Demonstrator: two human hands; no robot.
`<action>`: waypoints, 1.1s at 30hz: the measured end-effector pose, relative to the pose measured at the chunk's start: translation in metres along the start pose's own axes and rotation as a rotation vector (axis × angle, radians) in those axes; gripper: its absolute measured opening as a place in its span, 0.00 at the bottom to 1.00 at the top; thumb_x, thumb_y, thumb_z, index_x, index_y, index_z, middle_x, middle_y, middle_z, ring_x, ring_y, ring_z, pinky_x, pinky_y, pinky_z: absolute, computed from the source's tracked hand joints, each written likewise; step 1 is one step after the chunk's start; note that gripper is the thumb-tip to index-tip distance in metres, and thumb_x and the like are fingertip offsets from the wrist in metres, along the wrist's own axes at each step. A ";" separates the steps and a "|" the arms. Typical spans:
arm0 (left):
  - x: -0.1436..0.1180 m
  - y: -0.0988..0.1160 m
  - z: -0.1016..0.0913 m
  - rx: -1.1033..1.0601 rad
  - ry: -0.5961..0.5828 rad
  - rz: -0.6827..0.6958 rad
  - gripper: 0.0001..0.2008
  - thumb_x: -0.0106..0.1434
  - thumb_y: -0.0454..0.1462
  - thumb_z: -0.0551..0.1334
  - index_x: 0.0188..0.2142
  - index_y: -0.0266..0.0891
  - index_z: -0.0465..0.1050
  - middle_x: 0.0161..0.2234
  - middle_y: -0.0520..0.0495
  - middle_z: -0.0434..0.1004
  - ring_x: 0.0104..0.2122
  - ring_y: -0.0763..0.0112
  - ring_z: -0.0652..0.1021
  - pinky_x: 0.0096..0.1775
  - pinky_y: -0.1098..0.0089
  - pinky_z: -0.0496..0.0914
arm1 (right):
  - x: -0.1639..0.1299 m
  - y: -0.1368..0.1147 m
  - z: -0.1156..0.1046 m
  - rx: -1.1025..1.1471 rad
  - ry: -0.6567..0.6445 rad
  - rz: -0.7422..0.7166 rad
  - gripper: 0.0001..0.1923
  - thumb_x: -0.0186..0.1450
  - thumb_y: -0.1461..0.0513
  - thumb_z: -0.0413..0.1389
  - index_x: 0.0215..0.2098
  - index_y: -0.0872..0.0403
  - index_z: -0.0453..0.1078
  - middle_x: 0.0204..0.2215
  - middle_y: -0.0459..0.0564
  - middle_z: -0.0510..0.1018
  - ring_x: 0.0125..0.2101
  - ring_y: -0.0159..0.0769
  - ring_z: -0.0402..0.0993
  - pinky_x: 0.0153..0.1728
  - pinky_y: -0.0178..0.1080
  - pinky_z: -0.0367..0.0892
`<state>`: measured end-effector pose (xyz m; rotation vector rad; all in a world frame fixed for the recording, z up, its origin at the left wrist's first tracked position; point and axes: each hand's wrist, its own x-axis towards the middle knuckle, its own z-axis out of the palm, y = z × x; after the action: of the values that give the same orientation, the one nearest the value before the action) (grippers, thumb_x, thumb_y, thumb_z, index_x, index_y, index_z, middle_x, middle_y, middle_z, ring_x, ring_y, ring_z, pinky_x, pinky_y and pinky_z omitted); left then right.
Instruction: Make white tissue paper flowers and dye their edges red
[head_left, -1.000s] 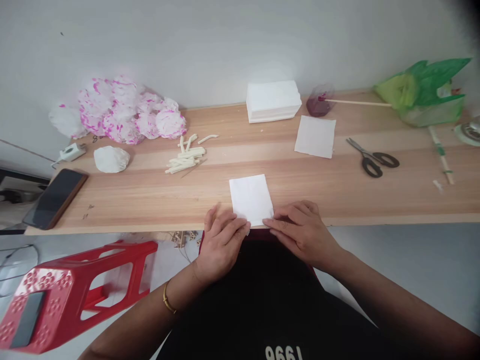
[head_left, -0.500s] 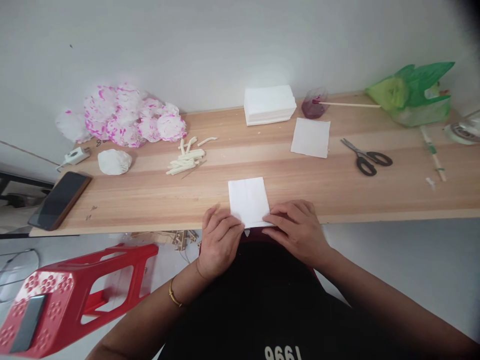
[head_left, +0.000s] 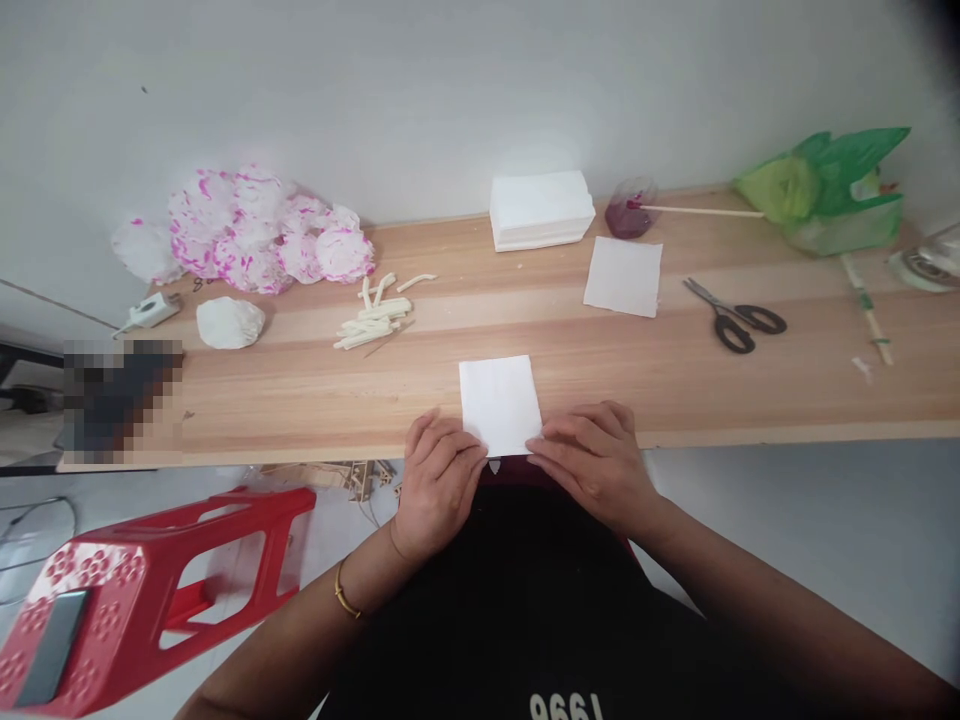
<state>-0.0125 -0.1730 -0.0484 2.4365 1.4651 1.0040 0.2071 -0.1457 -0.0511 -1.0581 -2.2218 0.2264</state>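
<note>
The white paper square (head_left: 500, 403) now sits squarer than a second ago; the left hand (head_left: 437, 480) and right hand (head_left: 596, 462) sit slightly lower on its near edge.

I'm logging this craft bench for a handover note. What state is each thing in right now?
White paper sheet: flat, near edge pinched at the table edge.
Left hand: fingers on the sheet's near left corner.
Right hand: fingers on its near right corner.
Scissors: lying flat, blades shut.
Paper stack: neatly piled.
Loose sheet: flat, unfolded.
Red stool: tipped on its side.
</note>
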 end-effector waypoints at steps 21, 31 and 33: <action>0.091 -0.038 -0.025 0.026 -0.407 -0.148 0.04 0.57 0.32 0.61 0.27 0.38 0.73 0.28 0.49 0.76 0.33 0.68 0.73 0.39 0.65 0.66 | 0.094 0.030 -0.016 0.313 -0.481 0.318 0.08 0.63 0.60 0.53 0.29 0.53 0.72 0.27 0.45 0.77 0.29 0.33 0.70 0.31 0.35 0.60; 0.111 -0.064 -0.005 0.275 -0.342 0.117 0.09 0.63 0.34 0.55 0.28 0.36 0.72 0.29 0.46 0.73 0.33 0.66 0.70 0.42 0.61 0.63 | 0.109 0.054 -0.002 0.133 -0.381 0.140 0.07 0.64 0.64 0.52 0.29 0.54 0.70 0.28 0.49 0.75 0.31 0.36 0.68 0.34 0.38 0.62; 0.112 -0.066 -0.005 0.297 -0.334 0.136 0.10 0.63 0.34 0.54 0.28 0.37 0.72 0.29 0.46 0.73 0.34 0.66 0.70 0.43 0.60 0.63 | 0.107 0.056 0.001 0.089 -0.369 0.079 0.08 0.65 0.65 0.51 0.30 0.55 0.70 0.30 0.51 0.75 0.33 0.37 0.68 0.37 0.39 0.62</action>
<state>-0.0294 -0.0477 -0.0193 2.7680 1.4309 0.3851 0.1929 -0.0290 -0.0226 -1.1280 -2.4672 0.5920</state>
